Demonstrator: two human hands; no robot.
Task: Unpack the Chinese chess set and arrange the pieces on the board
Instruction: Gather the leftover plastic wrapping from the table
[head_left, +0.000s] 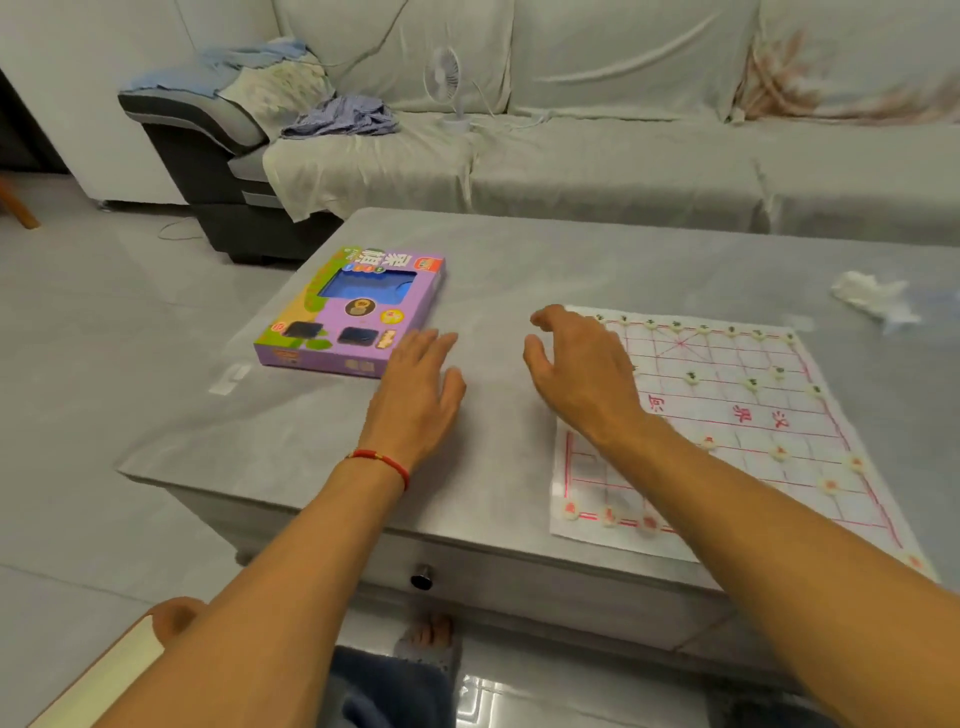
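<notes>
Left hand (415, 387) flat, fingers spread, empty; right hand (582, 374) loosely curled, empty, at board (727, 415) edge; pieces look set, box (353, 312) parked aside.

Before you, a smooth grey table (519, 260) with a soft sheen; at right, a thin paper board (737, 415); centre left, a glossy printed cardboard box (332, 322); above, a cloth-draped sofa (623, 156).

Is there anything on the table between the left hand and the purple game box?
Nothing visible. The left hand hovers open just right of the purple box, its fingertips at the box's near right corner, with only bare table around them. The right hand is over the paper board's left edge, clear of that path.
</notes>
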